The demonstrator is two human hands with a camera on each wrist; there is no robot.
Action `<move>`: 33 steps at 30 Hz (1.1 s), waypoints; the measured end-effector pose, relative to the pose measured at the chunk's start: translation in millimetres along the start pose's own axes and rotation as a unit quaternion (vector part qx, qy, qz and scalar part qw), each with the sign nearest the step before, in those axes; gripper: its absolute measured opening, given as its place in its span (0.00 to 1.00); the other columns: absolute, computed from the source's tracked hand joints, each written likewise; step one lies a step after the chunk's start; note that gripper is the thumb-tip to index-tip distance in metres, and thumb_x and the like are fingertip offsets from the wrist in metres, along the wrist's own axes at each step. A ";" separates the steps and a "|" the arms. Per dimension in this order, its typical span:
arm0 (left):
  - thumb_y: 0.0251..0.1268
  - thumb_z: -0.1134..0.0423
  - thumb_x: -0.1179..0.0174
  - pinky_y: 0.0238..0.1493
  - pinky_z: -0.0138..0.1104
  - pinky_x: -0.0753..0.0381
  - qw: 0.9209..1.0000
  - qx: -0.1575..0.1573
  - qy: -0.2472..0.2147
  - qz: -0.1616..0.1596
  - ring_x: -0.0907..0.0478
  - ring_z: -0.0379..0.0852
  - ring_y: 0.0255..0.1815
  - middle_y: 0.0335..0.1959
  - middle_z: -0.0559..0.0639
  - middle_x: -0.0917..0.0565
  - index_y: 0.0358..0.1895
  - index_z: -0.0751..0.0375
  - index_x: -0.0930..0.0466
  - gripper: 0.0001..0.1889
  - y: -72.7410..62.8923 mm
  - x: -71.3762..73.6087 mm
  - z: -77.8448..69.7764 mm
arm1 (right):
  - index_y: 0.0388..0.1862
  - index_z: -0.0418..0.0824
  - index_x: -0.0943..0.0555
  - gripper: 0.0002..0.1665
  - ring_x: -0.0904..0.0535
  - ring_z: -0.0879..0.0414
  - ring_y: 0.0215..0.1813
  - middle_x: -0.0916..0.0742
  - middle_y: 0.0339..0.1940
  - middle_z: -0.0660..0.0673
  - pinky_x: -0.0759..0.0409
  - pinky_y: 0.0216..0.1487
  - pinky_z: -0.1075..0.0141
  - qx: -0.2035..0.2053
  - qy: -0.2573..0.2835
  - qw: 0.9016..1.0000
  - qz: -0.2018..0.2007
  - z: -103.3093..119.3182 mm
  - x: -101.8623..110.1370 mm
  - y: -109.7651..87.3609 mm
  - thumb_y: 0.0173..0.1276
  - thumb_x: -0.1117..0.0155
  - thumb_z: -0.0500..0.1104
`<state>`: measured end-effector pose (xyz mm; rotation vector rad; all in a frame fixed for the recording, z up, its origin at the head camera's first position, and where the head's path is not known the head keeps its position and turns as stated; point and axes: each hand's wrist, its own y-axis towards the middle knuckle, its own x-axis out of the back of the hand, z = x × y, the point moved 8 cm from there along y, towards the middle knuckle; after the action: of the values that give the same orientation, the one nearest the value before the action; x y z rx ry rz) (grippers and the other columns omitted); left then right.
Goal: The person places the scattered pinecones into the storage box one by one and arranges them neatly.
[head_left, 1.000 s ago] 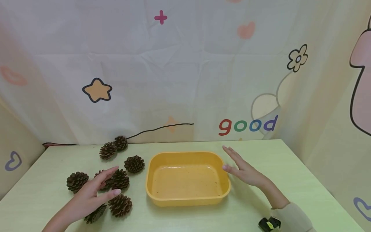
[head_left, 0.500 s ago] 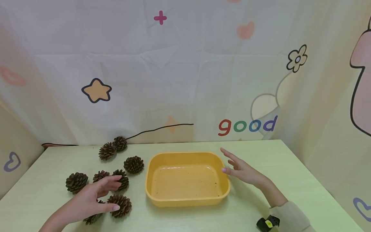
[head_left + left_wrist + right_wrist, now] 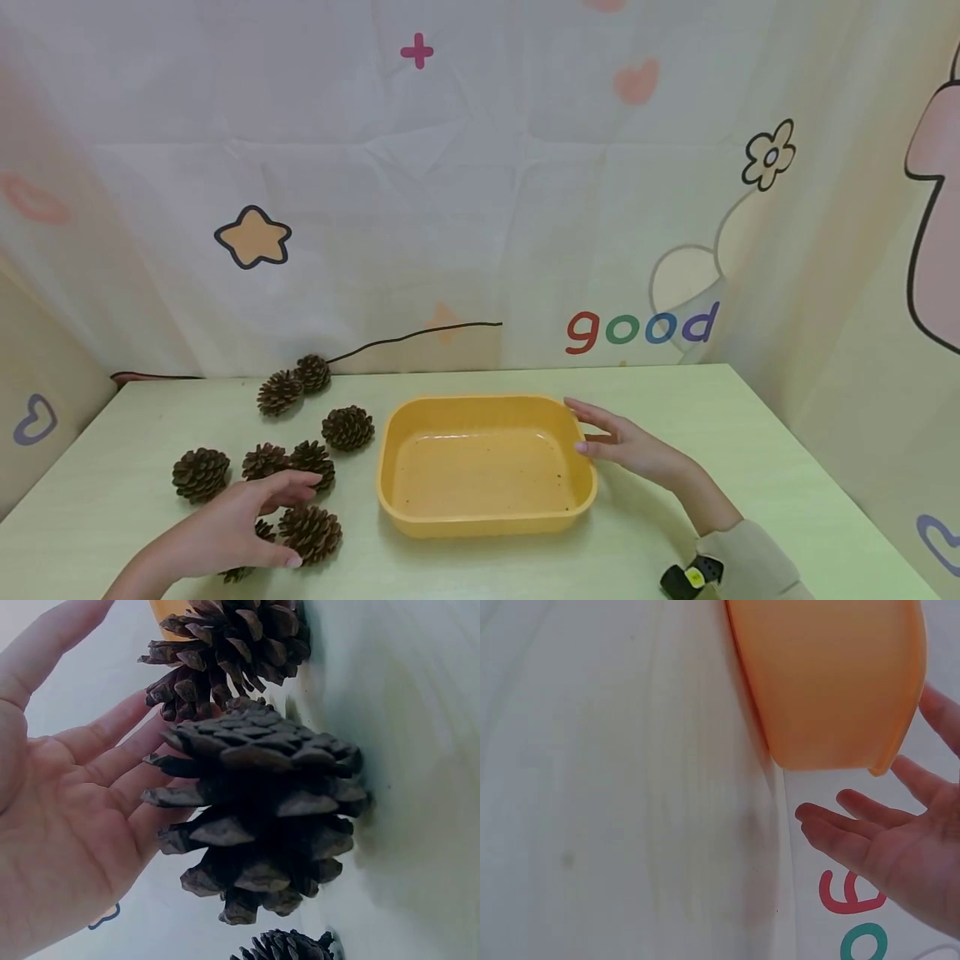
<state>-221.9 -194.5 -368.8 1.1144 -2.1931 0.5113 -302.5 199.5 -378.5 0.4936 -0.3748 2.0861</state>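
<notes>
My left hand hovers over the near-left pine cones, its fingers spread and nothing between them. Its thumb tip overlaps the lower edge of a brown pine cone in the head view. Another pine cone looms in front of the palm in the left wrist view; in the head view the hand partly hides it. At the right side of a yellow plastic basin is my right hand. Its thumb and index fingertips are right at the rim, while the other fingers extend loosely outside the wall.
More pine cones lie on the pale table: one at the far left, one beside the basin, and a pair at the back edge. A printed curtain hangs behind. A black device sits at the right sleeve.
My left hand has come down and toward me, its thumb now beside the near pine cone. My right hand has lowered onto the basin's right rim. Basin and pine cones have stayed put.
</notes>
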 end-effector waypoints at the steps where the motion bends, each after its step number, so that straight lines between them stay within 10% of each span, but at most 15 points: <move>1: 0.46 0.51 0.31 0.51 0.50 0.28 1.000 0.002 -0.004 0.004 0.28 0.59 0.53 0.54 0.58 0.25 0.63 0.66 0.38 0.41 0.3 -0.6 0.8 | 0.72 0.42 0.48 0.39 0.47 0.34 0.69 0.44 0.71 0.35 0.42 0.62 0.39 -0.005 -0.001 1.000 0.000 -1.0 -0.4 0.3 0.67 0.44 0.47; 33: 0.45 0.49 0.32 0.43 0.43 0.21 0.997 0.029 0.066 -0.007 0.24 0.54 0.47 0.48 0.51 0.20 0.52 0.61 0.23 0.30 6.2 -0.7 5.0 | 0.72 0.43 0.45 0.37 0.50 0.33 0.69 0.44 0.71 0.34 0.31 0.59 0.46 -0.016 0.020 0.999 0.024 -9.6 -5.4 4.6 0.67 0.44 0.45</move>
<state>-228.4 -193.4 -373.3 1.0934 -2.0669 0.6294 -305.7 197.5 -389.8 0.4287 -0.3991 2.1291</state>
